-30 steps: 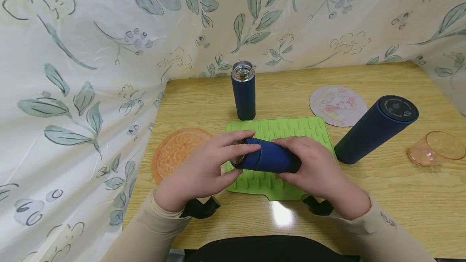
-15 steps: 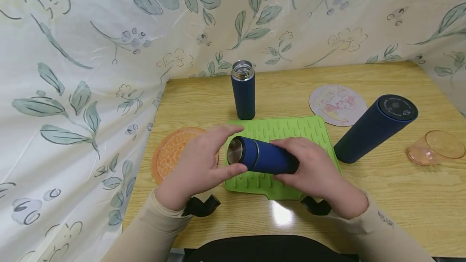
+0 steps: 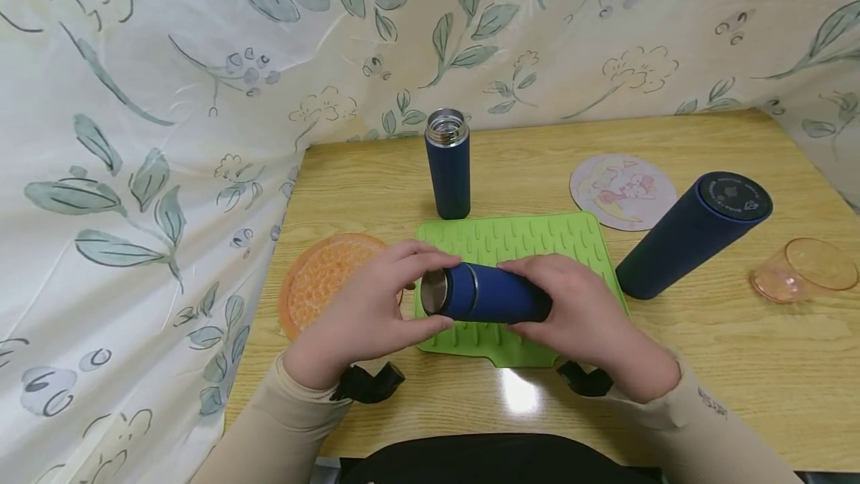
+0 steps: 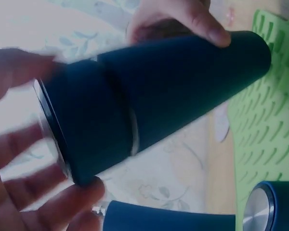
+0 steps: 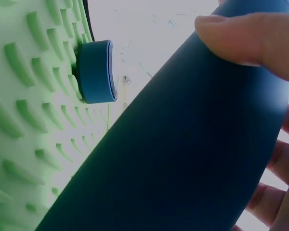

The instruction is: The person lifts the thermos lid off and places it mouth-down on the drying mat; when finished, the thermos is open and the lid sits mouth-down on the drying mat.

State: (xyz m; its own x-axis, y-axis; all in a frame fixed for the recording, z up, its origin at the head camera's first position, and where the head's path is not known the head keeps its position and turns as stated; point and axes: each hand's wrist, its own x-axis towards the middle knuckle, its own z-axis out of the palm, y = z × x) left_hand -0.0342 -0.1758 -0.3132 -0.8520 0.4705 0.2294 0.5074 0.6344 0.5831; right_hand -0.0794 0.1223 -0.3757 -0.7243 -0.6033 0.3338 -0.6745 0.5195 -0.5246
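Observation:
A dark blue thermos (image 3: 507, 294) lies tilted sideways above the green ridged mat (image 3: 537, 234), its capped end to the left. My right hand (image 3: 581, 312) grips the body near its base, thumb and fingers on opposite sides. At the other end, my left hand (image 3: 376, 297) holds the cap (image 4: 86, 120) by its edge, thumb and fingertips on opposite sides. A silver line shows where cap meets body. On the mat sits a loose blue cap (image 5: 95, 72), which the hands and thermos hide in the head view.
An uncapped blue thermos (image 3: 449, 170) stands behind the mat. A larger capped thermos (image 3: 685, 245) stands right of it, near a clear orange glass (image 3: 802, 271). A pink round mat (image 3: 621, 193) lies at the back, an orange round mat (image 3: 322, 275) at left.
My left hand came off the cap, opening half a second ago, and its fingers are back around the cap's edge now. The right hand keeps its grip on the thermos.

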